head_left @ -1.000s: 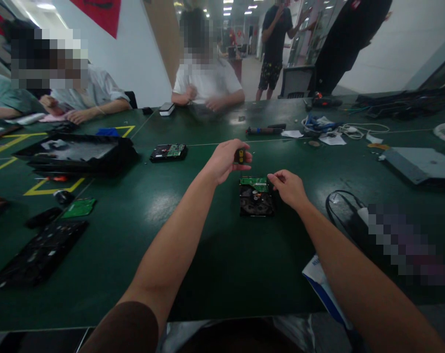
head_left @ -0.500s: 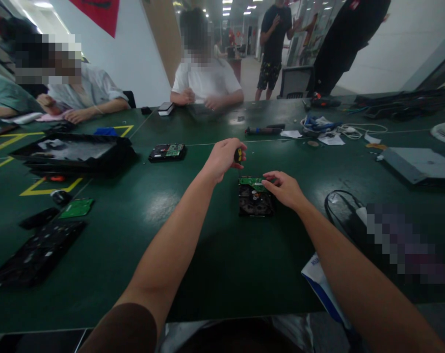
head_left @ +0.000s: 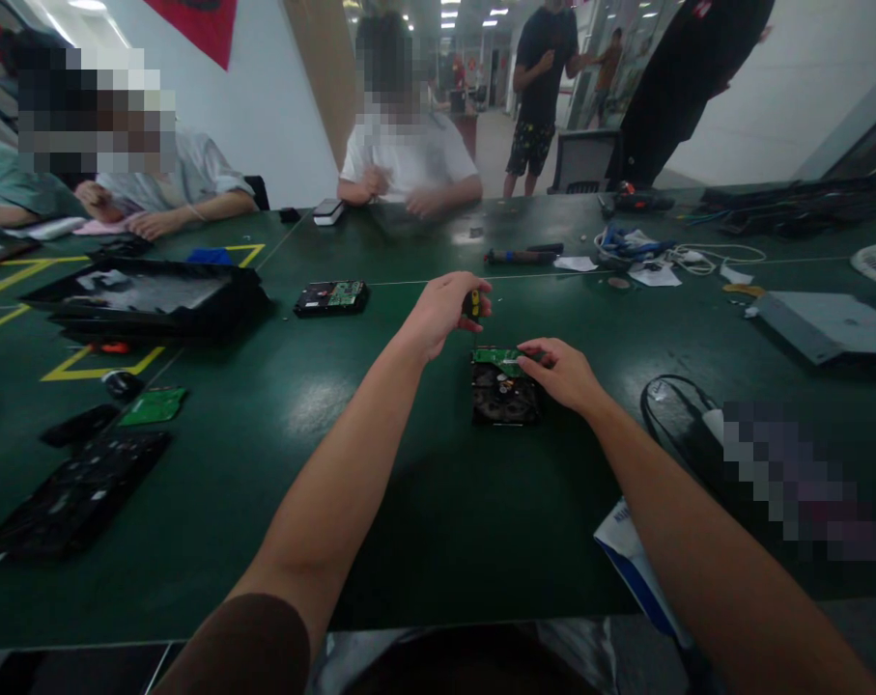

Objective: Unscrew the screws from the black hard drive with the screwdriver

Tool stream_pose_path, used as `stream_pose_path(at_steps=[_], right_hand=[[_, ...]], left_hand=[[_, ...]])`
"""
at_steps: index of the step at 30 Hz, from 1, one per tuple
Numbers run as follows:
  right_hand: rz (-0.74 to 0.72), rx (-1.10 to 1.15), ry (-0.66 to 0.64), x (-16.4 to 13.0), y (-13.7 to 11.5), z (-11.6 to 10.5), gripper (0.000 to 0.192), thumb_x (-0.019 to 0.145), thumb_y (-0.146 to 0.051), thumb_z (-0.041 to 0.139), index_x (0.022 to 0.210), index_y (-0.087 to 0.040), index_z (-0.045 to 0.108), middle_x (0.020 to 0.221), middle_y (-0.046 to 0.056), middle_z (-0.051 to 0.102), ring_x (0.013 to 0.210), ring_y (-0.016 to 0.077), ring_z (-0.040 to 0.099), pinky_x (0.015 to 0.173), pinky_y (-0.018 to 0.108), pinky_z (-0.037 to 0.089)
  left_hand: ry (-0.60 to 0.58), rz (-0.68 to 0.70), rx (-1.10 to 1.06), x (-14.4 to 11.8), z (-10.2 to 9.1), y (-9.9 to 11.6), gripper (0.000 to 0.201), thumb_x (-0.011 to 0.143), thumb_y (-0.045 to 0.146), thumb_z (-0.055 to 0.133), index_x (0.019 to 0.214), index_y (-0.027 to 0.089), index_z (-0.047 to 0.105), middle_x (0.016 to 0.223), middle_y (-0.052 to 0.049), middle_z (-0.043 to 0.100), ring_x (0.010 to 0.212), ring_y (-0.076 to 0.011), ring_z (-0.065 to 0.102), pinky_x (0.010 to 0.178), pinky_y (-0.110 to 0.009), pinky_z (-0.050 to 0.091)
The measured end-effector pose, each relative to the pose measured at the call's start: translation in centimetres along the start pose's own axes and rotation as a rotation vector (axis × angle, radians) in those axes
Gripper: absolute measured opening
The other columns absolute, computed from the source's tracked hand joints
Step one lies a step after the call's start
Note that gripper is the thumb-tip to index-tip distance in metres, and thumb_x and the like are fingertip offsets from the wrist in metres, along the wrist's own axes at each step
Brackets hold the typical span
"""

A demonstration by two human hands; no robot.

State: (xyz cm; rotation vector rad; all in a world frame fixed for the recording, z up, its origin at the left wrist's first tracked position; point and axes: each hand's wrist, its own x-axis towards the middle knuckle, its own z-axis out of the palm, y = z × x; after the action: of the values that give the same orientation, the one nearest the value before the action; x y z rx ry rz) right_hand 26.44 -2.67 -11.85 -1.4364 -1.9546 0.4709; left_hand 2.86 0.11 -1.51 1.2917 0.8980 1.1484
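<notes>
Green table [head_left: 423, 502] bare around drive [head_left: 505, 394]

An electronics workshop inside an office building. A large green surface [head_left: 380, 502] marked with yellow tape lines [head_left: 97, 372] carries opened hard drives [head_left: 505, 394], loose green circuit boards [head_left: 154, 406], a black tray [head_left: 148, 299], cables [head_left: 698, 254] and tools. Several people sit working along its far edge; a lit corridor [head_left: 481, 58] with glass partitions runs behind.
</notes>
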Motion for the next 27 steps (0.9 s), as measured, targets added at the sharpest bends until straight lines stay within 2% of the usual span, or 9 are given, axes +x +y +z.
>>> stream_pose_path(at_steps=[5, 11, 18, 20, 24, 27], right_hand=[[0.009, 0.001, 0.006, 0.0, 0.09, 0.12, 0.03, 0.09, -0.042, 0.065, 0.114, -0.026, 0.072, 0.111, 0.007, 0.069, 0.076, 0.0174, 0.064, 0.073, 0.035, 0.052], [0.023, -0.014, 0.008, -0.1, -0.35, -0.09, 0.031, 0.09, -0.044, 0.064, 0.113, -0.025, 0.072, 0.11, 0.007, 0.07, 0.074, 0.0176, 0.064, 0.071, 0.035, 0.051], [0.042, -0.006, 0.013, -0.24, -0.74, -0.23, 0.034, 0.089, -0.046, 0.064, 0.114, -0.024, 0.073, 0.092, 0.006, 0.071, 0.07, 0.019, 0.062, 0.067, 0.035, 0.049], [0.048, -0.008, 0.01, -0.24, -0.82, -0.26, 0.035, 0.089, -0.046, 0.064, 0.114, -0.024, 0.073, 0.09, 0.006, 0.071, 0.07, 0.019, 0.062, 0.067, 0.034, 0.048], [0.05, -0.032, 0.005, -0.19, -0.87, -0.29, 0.033, 0.089, -0.044, 0.065, 0.113, -0.024, 0.073, 0.091, 0.006, 0.071, 0.07, 0.019, 0.062, 0.067, 0.034, 0.048], [0.051, -0.034, 0.008, -0.18, -0.86, -0.27, 0.033, 0.089, -0.044, 0.065, 0.114, -0.024, 0.073, 0.093, 0.006, 0.071, 0.071, 0.0188, 0.062, 0.067, 0.034, 0.048]], left_hand=[[0.013, -0.048, -0.083, 0.2, 0.37, -0.28, 0.017, 0.084, 0.034, 0.056, 0.09, 0.018, 0.058, 0.083, -0.009, 0.07, 0.077, -0.0191, 0.068, 0.063, -0.03, 0.055], [0.066, 0.047, 0.083, 0.21, -0.06, -0.31, 0.025, 0.083, 0.036, 0.054, 0.077, 0.017, 0.068, 0.084, -0.009, 0.066, 0.075, -0.0164, 0.061, 0.052, -0.023, 0.045], [0.016, -0.089, -0.094, -0.08, 0.31, 0.13, 0.018, 0.082, 0.034, 0.057, 0.086, 0.018, 0.06, 0.08, -0.008, 0.069, 0.072, -0.0179, 0.066, 0.059, -0.028, 0.053], [0.032, -0.065, -0.083, 0.0, 0.34, 0.05, 0.016, 0.082, 0.033, 0.057, 0.084, 0.018, 0.06, 0.082, -0.008, 0.069, 0.074, -0.0176, 0.065, 0.061, -0.028, 0.053], [0.097, 0.056, 0.093, -0.05, 0.23, 0.01, 0.019, 0.081, 0.032, 0.058, 0.075, 0.017, 0.066, 0.086, -0.008, 0.066, 0.077, -0.0162, 0.061, 0.055, -0.022, 0.048], [0.071, 0.066, 0.121, -0.26, 0.26, 0.12, 0.022, 0.082, 0.035, 0.057, 0.078, 0.017, 0.069, 0.087, -0.009, 0.066, 0.077, -0.0164, 0.061, 0.055, -0.023, 0.048]])
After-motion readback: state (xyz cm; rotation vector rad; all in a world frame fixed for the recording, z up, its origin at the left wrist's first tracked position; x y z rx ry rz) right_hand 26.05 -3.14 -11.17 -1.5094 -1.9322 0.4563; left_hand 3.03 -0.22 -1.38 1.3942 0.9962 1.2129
